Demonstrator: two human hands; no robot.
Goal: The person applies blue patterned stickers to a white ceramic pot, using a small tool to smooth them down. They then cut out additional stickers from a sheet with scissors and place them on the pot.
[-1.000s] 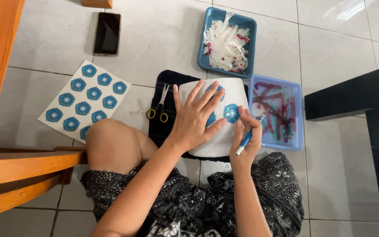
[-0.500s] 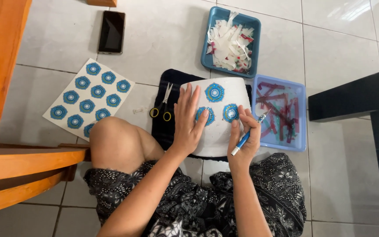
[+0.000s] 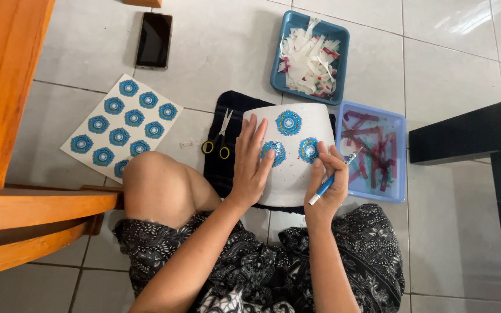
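Ahead of the hands: grey tray of scraps (image 3: 310, 53). Right of them: blue tray (image 3: 378, 152), then a dark bench (image 3: 471, 136). Left: scissors (image 3: 218, 139), raised knee (image 3: 155, 179), sticker sheet (image 3: 120, 127), wooden chair (image 3: 13, 116). Bare floor tiles (image 3: 221, 52) lie open ahead-left, beside the phone (image 3: 153, 39).

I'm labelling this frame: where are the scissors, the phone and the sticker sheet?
scissors (image 3: 220, 139): head view, on the pivot.
phone (image 3: 154, 39): head view, mid-screen.
sticker sheet (image 3: 124, 128): head view, sheet's centre.

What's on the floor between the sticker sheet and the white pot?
In the head view, yellow-handled scissors lie between the sticker sheet and the white pot.
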